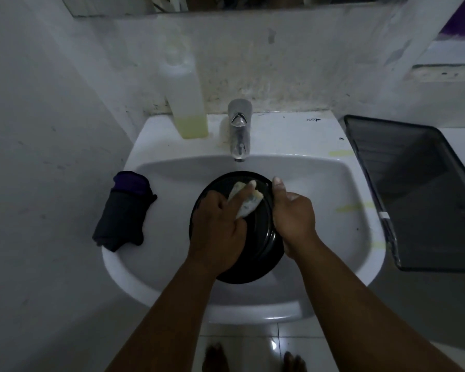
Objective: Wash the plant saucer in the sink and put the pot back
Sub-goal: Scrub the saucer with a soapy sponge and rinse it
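Hands, two: left hand (216,232) fingers pinch one sponge (246,201), right hand (293,220) fingers grip one black saucer (255,237)

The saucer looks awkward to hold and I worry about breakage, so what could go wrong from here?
1. The black saucer is tilted over the sink, held at its rim only by the right hand; if wet, it might slip and knock the basin.
2. The left hand scrubs with a sponge, and hard pushing could twist the saucer loose.
3. The rolled dark cloth sits on the sink's left rim and could be nudged off.
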